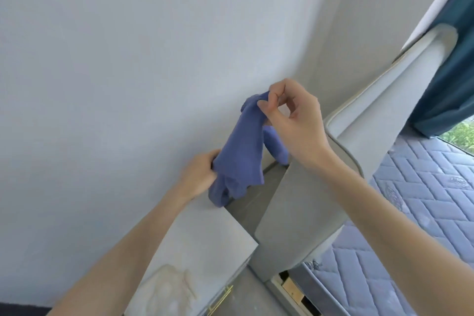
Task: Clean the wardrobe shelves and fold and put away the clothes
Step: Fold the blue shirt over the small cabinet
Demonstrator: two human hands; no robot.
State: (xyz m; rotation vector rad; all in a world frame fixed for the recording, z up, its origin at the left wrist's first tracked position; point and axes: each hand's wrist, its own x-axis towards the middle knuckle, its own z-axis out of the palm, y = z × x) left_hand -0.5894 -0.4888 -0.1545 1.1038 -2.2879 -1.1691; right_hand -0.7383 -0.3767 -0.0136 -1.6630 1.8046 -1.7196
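Cloth (243,156) in periwinkle blue hangs between your two hands, out in front of you against the pale wall (128,59). Your right hand (295,123) is the higher one. Its thumb and forefinger pinch the top edge of the cloth, fingertips (265,105) pressed together on the fabric, while the other fingers curl loosely behind with nothing in them. From that pinch the cloth falls down and to the left in a loose drape, and a second fold of it shows just under your right palm. Your left hand (200,174) sits lower and to the left of the right one, its fingers closed round the bunched lower part of the cloth. A crumpled tail of fabric spills out just beneath that fist.

Right under your left hand and forearm lies the grey top of a bedside cabinet (205,233), with a gold handle (220,300) on its front near your left elbow. Whether the hanging tail touches the cabinet top cannot be told. Under your right wrist and forearm stands a grey upholstered headboard (295,208), apart from the cabinet, with a dark strip of floor (246,208) between them. Beyond your right forearm lies a quilted mattress (410,200) with a herringbone pattern. Above your right hand and well to its right hangs a teal curtain (448,72), with green leaves (461,136) beneath its hem.
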